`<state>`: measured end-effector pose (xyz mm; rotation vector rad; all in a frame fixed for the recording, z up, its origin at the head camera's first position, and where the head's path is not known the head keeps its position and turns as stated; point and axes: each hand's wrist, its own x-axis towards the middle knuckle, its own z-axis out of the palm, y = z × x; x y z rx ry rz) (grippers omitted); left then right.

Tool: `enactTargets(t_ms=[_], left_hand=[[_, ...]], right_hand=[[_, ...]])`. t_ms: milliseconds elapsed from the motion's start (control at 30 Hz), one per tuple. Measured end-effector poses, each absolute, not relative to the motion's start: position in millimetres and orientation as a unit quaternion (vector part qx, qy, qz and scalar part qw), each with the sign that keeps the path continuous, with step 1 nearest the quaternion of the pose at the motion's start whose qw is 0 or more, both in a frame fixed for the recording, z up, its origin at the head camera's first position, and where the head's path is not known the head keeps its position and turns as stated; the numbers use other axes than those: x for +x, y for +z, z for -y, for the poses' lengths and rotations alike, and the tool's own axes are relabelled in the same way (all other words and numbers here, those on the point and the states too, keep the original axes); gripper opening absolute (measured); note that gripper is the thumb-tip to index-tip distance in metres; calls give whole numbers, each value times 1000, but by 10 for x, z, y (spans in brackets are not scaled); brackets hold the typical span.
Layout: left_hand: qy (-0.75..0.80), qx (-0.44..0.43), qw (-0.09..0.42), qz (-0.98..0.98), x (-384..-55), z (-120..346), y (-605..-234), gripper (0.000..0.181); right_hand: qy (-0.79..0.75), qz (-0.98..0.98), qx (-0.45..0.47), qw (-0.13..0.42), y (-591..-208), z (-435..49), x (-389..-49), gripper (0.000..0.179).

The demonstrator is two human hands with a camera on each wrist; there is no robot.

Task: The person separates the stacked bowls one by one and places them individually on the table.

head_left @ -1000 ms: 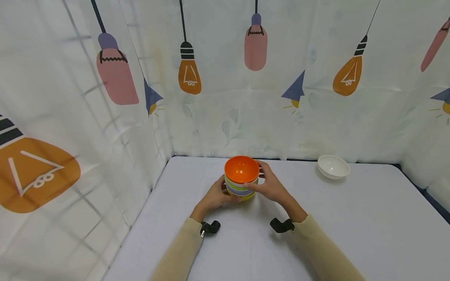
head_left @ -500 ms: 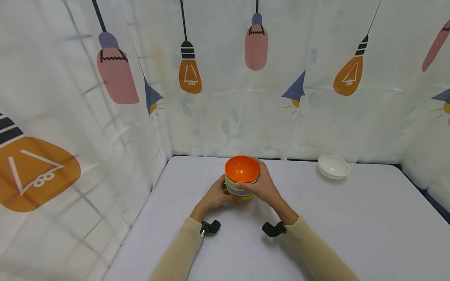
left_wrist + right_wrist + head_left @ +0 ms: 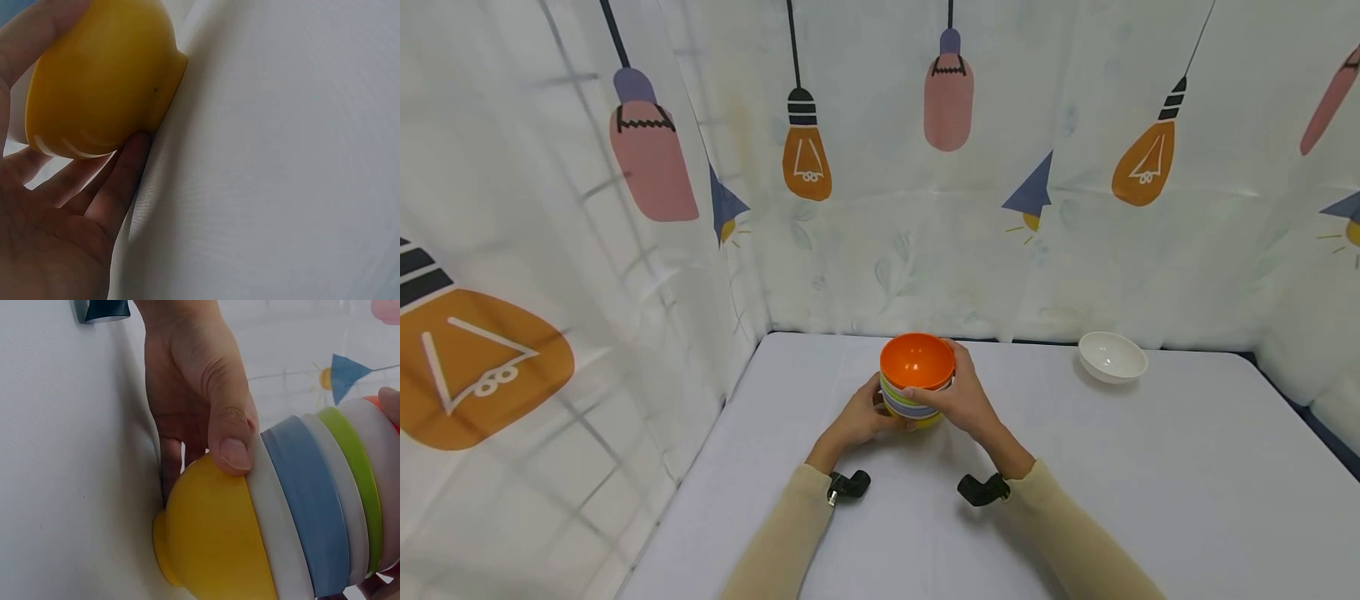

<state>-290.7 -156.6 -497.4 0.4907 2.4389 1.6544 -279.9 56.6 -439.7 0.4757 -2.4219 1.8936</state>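
A stack of nested bowls stands upright on the table, with an orange bowl (image 3: 917, 363) on top. Below it, in the right wrist view, come a green band (image 3: 356, 469), a blue bowl (image 3: 306, 506) and, lowest, a yellow bowl (image 3: 215, 531), with pale bands between. My left hand (image 3: 855, 417) grips the stack low on its left side, thumb and fingers round the yellow bowl. My right hand (image 3: 964, 402) holds the upper right side near the orange bowl, thumb in front; its other fingers are partly hidden behind the stack.
A white bowl (image 3: 1112, 357) sits apart at the back right of the white-covered table (image 3: 1150, 475). Behind and to the left hang curtains (image 3: 865, 267) printed with lamps. A black wrist camera (image 3: 983, 490) juts inward from the right wrist.
My right hand and forearm have shifted slightly left, the hand closing nearer round the stack, mostly in the first half second. Left hand and bowls hold practically still.
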Motion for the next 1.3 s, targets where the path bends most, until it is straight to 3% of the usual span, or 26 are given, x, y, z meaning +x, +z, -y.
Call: enactTargets(t_ms=[1300], left_hand=[[564,158,81,-806,-2915,1572,-4993,92]], right_hand=[[579,790,179,88,-4363,-624,-2813,93]])
